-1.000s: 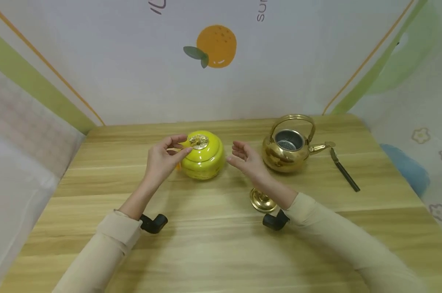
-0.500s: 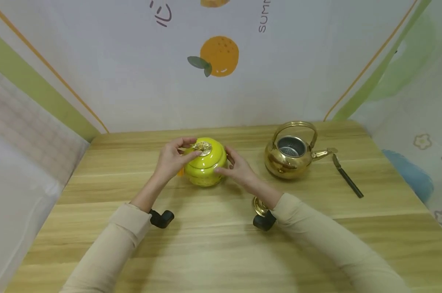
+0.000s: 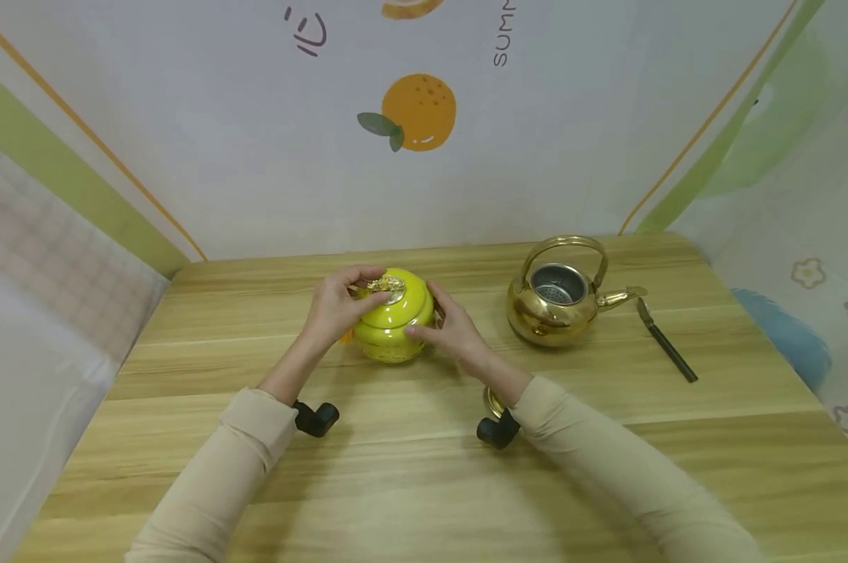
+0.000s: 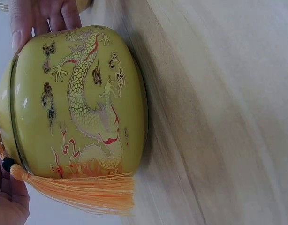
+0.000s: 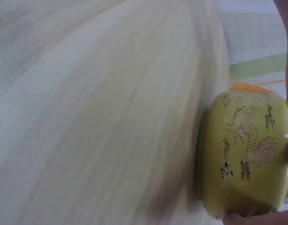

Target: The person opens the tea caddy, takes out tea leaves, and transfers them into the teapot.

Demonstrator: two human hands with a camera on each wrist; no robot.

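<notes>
A round yellow lidded jar [image 3: 384, 348] stands upright on the table, with a gold dragon on its side in both wrist views. Its lid [image 3: 411, 301] is seated on top and bears a gold ornamental knob [image 3: 390, 288]. My left hand [image 3: 332, 309] pinches that knob between thumb and fingers. From the right, my right hand [image 3: 459, 332] holds the jar's body, thumb on the front and fingers round the far side, partly hidden. An orange tassel [image 4: 83, 192] hangs from the lid by a cord with a dark bead.
To the right stands a gold kettle [image 3: 552, 317], uncovered, its strainer showing. A thin dark-handled tool [image 3: 668, 344] lies by its spout. Partly behind my right wrist is a round gold piece [image 3: 492, 403]. Black mounts [image 3: 318, 420] sit on both wrists. A printed wall [image 3: 508, 172] closes the back.
My right hand has come leftward from the air onto the jar's side. The left hand's fingers have closed in on the lid's knob. The head view has tilted slightly.
</notes>
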